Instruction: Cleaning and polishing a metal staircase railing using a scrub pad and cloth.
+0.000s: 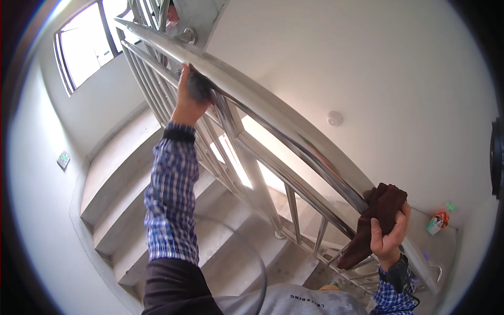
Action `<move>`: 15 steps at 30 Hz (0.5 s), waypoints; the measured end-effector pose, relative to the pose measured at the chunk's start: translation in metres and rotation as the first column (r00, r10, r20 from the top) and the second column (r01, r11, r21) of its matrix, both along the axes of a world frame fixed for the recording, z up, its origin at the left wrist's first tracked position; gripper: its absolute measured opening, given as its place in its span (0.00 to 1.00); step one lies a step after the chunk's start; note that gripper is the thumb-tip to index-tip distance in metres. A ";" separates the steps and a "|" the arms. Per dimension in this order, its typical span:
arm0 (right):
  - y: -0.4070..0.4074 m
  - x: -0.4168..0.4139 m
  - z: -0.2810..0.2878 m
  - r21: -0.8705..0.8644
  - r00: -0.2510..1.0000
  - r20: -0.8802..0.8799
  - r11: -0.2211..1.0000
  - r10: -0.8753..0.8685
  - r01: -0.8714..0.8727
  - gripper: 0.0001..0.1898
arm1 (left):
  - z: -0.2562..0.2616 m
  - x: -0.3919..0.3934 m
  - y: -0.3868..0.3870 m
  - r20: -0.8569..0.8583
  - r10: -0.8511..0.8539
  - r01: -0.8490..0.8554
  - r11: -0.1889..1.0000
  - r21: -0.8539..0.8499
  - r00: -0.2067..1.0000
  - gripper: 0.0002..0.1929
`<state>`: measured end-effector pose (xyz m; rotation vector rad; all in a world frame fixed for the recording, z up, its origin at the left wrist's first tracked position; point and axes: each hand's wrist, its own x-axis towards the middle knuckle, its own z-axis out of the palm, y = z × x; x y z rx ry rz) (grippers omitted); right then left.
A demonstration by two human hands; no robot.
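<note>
A stainless-steel handrail (252, 86) slopes from the upper left down to the lower right across the stairwell. High on it, my left hand (188, 104) grips a dark grey pad or cloth (199, 87) against the rail's near side; blur hides what exactly it is. Lower down, my right hand (390, 240) clasps a folded dark brown cloth (380, 214) on the rail. One end of this cloth hangs over the railing's inner bars. Beneath the handrail run a thinner rail (291, 179) and several metal balusters (291, 206).
Concrete steps (145, 189) lie below and to the left. A dark cable (262, 271) loops near my body. Behind the upper bars, a person (172, 15) is partly visible. A bag (437, 223) stands at lower right. A window (86, 47) is at upper left.
</note>
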<state>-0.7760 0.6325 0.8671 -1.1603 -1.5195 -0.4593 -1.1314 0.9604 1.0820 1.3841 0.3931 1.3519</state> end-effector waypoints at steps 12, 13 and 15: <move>0.004 -0.003 0.004 0.033 0.997 0.035 0.998 -0.062 0.061 0.19 | -0.037 0.022 0.019 0.003 0.085 -0.085 0.994 0.074 0.996 0.41; 0.007 -0.006 0.007 0.044 0.998 0.043 0.998 -0.043 0.041 0.19 | -0.034 0.010 0.024 -0.040 0.180 -0.168 0.963 0.209 0.983 0.41; 0.011 -0.008 0.009 0.050 0.997 0.062 0.998 -0.052 0.049 0.19 | -0.013 -0.005 0.027 0.184 -0.245 0.244 0.969 0.026 0.952 0.40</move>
